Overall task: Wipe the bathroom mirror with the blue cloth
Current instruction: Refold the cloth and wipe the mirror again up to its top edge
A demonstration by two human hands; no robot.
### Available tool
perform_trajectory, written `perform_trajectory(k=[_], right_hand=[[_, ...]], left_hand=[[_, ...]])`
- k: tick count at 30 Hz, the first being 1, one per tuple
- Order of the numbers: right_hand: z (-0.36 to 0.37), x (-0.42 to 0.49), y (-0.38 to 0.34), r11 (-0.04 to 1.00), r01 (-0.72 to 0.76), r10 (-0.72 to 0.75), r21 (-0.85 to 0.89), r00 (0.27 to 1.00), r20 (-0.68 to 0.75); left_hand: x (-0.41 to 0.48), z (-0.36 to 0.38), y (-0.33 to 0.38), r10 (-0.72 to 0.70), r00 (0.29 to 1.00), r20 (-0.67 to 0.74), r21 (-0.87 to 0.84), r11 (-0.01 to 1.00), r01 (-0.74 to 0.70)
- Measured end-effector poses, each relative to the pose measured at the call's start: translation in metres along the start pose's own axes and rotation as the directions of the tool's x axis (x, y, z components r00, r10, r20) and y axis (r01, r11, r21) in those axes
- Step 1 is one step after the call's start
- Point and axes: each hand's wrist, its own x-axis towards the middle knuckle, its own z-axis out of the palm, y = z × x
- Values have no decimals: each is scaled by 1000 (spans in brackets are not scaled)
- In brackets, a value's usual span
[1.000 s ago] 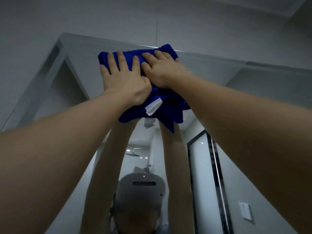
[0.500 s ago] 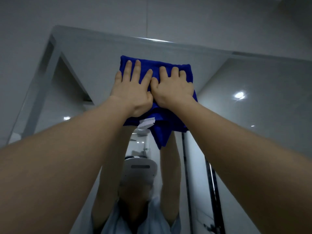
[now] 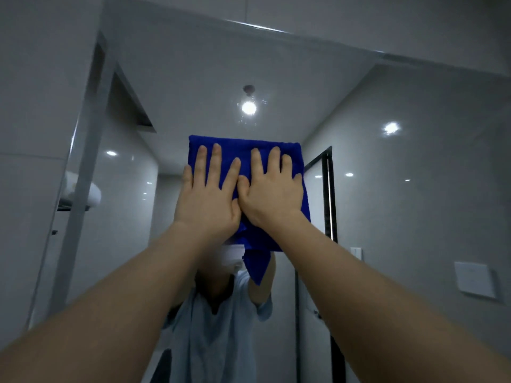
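A folded blue cloth (image 3: 243, 150) lies flat against the bathroom mirror (image 3: 387, 167), about mid-height in view. My left hand (image 3: 210, 197) presses on its left half with straight, spread fingers. My right hand (image 3: 272, 193) presses on its right half the same way, thumb touching the left hand. A corner of the cloth and a white label hang down below my wrists. The mirror's top edge runs across the upper part of the view.
Grey tiled wall surrounds the mirror above and to the left. Reflected in the glass are a ceiling lamp (image 3: 249, 106), a dark-framed door (image 3: 329, 194), a white wall switch (image 3: 474, 279) and a person in a light shirt (image 3: 218, 327).
Both hands have slid the cloth down the mirror from near its top edge to mid-height, staying side by side. The fingers lie flatter than one second ago.
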Motion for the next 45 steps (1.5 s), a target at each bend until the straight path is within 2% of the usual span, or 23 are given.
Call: perform_trajectory(k=[8,18,25,29,34,41,45], right_hand=[[8,-40,2,998,53,-55,27,995,85],[23,-81,13,989,136,-141,52,983,120],[46,-130,14,961,251,-265,114,955,136],[57,-144,3,945,303,-321,125,933,163],[52,-137,-6,896,439,-442,69,864,240],[34,-90,-26,764,645,-619,16,726,301],[20,-41,-41,709,705,-670,-27,685,287]], left_hand=[[-47,11,12,-70,996,50,7,998,70],[-96,18,33,-175,973,152,18,985,174],[-155,28,54,-305,914,268,-64,941,333],[-177,32,62,-415,845,338,-36,891,452],[-180,33,61,-509,752,419,-8,826,563],[-149,29,55,-637,697,329,-137,698,703],[-106,23,41,-697,680,226,-228,641,733]])
